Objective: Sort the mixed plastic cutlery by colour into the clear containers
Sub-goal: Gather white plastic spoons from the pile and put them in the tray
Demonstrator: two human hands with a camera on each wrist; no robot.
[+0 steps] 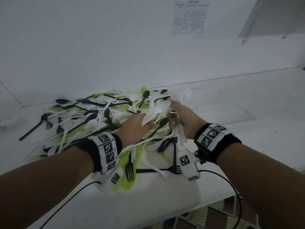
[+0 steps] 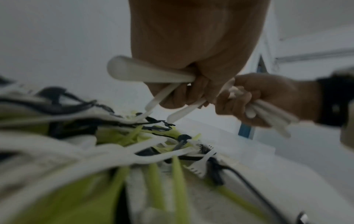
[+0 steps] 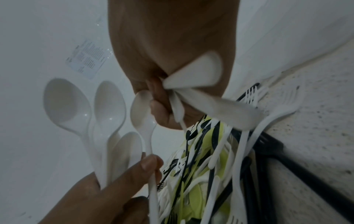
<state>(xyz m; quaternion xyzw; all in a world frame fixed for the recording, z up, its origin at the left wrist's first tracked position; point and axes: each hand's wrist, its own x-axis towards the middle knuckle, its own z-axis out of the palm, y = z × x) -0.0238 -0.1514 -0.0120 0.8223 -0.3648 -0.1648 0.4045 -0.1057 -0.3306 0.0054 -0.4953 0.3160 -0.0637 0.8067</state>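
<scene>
— Above the near right edge of the cutlery pile (image 1: 92,116): left hand (image 1: 138,128) curled round a fan of white spoons (image 1: 155,111), bowls pointing away. Why gathered rather than dropped singly?
— Judged a batching step: one colour collected first, then carried over in one trip.
— And just right of that same edge?
— Right hand (image 1: 183,124) clenched on a bundle of white handles (image 1: 179,138), forefinger stretched toward the spoon bowls, probably to steady or receive them.
— Beneath both?
— Black, green and white pieces tangled together in the pile, not yet sorted.
— Destination?
— Faint clear container (image 1: 227,113) just right of the pile; contents not discernible.
</scene>
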